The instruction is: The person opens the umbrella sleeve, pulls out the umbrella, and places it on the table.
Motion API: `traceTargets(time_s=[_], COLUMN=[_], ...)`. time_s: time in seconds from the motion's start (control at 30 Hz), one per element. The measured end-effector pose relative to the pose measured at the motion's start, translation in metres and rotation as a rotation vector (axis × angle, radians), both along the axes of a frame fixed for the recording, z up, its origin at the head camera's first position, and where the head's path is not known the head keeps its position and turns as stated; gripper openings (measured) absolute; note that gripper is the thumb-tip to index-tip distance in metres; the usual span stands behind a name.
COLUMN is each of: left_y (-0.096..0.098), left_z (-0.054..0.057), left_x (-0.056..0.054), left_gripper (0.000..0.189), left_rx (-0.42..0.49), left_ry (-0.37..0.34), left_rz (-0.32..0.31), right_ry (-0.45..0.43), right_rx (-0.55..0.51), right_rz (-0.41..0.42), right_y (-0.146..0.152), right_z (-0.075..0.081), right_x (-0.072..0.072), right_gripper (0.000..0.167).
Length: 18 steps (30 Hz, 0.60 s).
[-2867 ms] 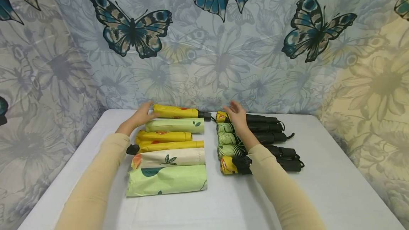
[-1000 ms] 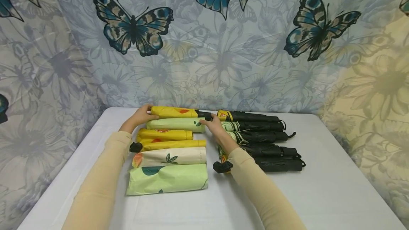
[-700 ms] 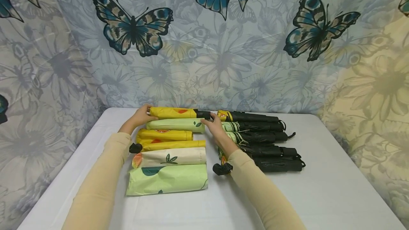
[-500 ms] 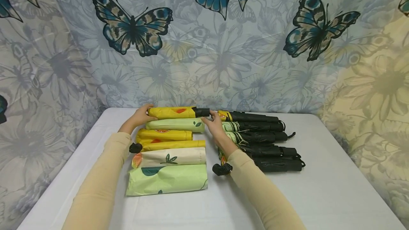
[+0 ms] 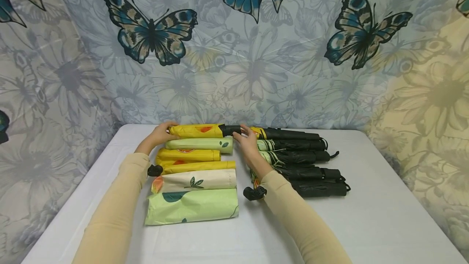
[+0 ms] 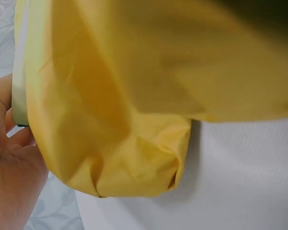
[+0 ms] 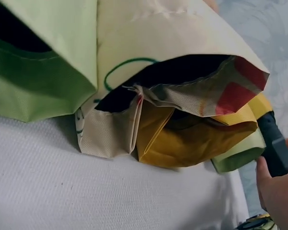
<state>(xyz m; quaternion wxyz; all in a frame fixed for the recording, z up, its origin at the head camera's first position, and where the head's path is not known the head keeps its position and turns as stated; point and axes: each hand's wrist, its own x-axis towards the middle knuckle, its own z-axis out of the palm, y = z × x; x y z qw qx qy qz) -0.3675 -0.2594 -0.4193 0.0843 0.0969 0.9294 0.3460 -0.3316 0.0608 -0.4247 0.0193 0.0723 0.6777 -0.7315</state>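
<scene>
A yellow folded umbrella (image 5: pixel 196 130) with an orange print lies at the back of the left row, its black handle end (image 5: pixel 232 130) pointing right. My left hand (image 5: pixel 158 134) holds its left end, thumb in front and fingers behind. My right hand (image 5: pixel 249 141) pinches the black handle (image 7: pixel 274 143) between thumb and fingers, as the right wrist view shows. Right in front of it lies a pale green sleeve (image 5: pixel 198 145) with a leaf print. In the left wrist view, yellow cloth (image 6: pixel 110 120) fills most of the picture and my left hand (image 6: pixel 12 167) is partly hidden.
Nearer me lie two yellow sleeves (image 5: pixel 190 156), a cream sleeve (image 5: pixel 212 180) and a wide green sleeve (image 5: pixel 198 207); open ends face right. Several black folded umbrellas (image 5: pixel 311 157) are lined up on the right, partly under my right forearm. Behind the white table (image 5: pixel 384 215) hangs a butterfly cloth (image 5: pixel 256 72).
My right hand has come left from over the black umbrellas to the yellow umbrella's handle. The yellow umbrella has shifted slightly left and towards me; the pale green sleeve has also slid slightly left.
</scene>
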Motion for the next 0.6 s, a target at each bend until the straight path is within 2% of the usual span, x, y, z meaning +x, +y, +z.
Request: traceTargets(time_s=[0.13,0.33,0.6], left_y=[-0.004,-0.005,-0.002], left_z=[-0.002,-0.002,0.0], left_x=[-0.001,-0.002,-0.001], left_gripper=[0.063,0.062,0.058], left_rx=[0.011,0.018,-0.009], left_ry=[0.002,0.005,0.043], left_rz=[-0.009,-0.03,-0.045], right_ry=[-0.004,0.041,0.055], right_rx=[-0.058,-0.048,-0.045], right_rz=[-0.009,0.033,0.058], right_y=[0.0,0.004,0.011], right_z=[-0.001,-0.005,-0.001], right_x=[0.0,-0.001,-0.001], right_gripper=[0.056,0.044,0.057])
